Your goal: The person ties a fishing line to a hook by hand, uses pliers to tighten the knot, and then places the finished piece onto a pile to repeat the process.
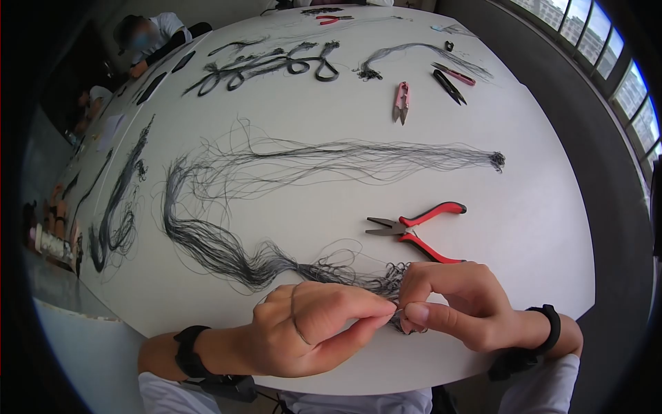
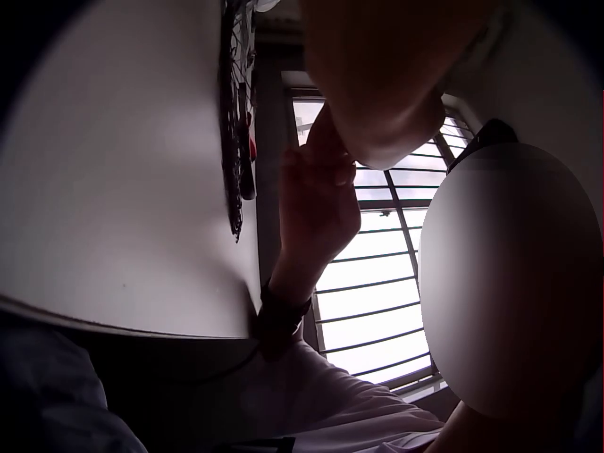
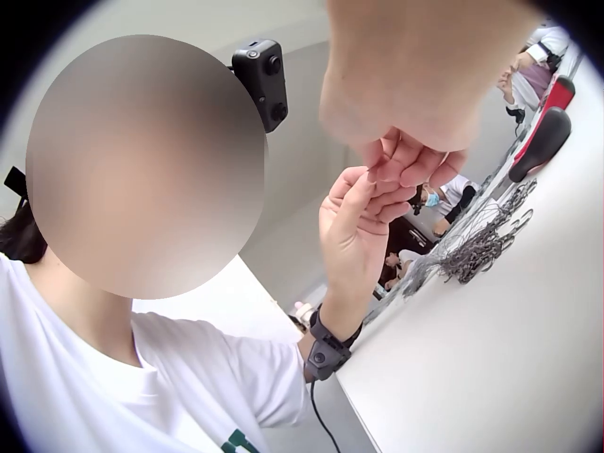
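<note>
Above the table's near edge my left hand (image 1: 303,328) and right hand (image 1: 462,303) meet fingertip to fingertip. Each pinches at a thin strand (image 1: 398,310), mostly hidden by the fingers. A dark thread-like line crosses the back of the left hand. The right wrist view shows the left hand (image 3: 359,212) with its thumb against the index finger. Right behind the fingertips lies the curled, looped end (image 1: 392,274) of a long bundle of thin dark strands (image 1: 214,252). Flat-nose pliers (image 1: 400,226) with red and black handles lie spread just beyond the right hand.
The bundle bends back across the table (image 1: 538,228) to a knotted end (image 1: 497,161). Pink thread snips (image 1: 402,103), black snips (image 1: 449,87) and more strand bundles (image 1: 276,65) lie farther off. Another person (image 1: 148,38) sits at the far left.
</note>
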`<state>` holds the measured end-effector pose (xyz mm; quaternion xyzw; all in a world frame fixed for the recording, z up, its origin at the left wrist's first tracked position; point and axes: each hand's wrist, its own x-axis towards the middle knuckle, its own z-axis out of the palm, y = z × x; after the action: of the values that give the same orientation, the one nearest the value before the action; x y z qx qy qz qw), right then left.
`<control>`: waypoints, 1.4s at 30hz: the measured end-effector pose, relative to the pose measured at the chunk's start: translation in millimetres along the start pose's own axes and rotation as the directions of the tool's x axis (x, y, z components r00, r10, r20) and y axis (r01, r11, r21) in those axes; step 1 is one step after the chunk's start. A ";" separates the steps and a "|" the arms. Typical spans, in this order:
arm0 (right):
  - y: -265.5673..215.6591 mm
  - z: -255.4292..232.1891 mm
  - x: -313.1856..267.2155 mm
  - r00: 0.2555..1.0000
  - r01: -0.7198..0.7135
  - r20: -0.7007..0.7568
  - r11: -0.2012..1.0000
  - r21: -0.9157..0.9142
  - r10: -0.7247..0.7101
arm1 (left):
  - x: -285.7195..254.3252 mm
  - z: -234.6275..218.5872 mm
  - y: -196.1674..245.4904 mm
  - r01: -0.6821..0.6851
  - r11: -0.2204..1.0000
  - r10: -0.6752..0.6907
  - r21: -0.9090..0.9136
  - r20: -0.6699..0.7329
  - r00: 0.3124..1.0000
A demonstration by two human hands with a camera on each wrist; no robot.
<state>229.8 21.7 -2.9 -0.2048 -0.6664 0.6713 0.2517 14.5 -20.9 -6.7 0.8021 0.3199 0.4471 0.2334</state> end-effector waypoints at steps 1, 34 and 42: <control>-1.5 0.0 -0.1 1.000 -0.001 0.000 1.000 0.001 0.001 | 0.1 0.2 1.3 0.018 1.000 -0.018 0.021 0.001 1.000; -0.7 -1.4 7.9 0.803 0.294 -0.102 0.539 -0.789 -0.587 | 10.5 -12.9 17.4 0.750 0.473 -0.596 -0.462 0.459 0.659; 2.6 4.4 8.3 0.780 0.322 0.024 0.369 -0.872 -0.625 | 5.1 -7.3 11.5 0.451 0.833 -0.418 -0.321 0.171 0.892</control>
<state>220.4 23.3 -4.8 -0.1987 -0.8836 0.1194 0.4068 13.7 -24.5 7.4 0.6734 0.3972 0.3942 0.4831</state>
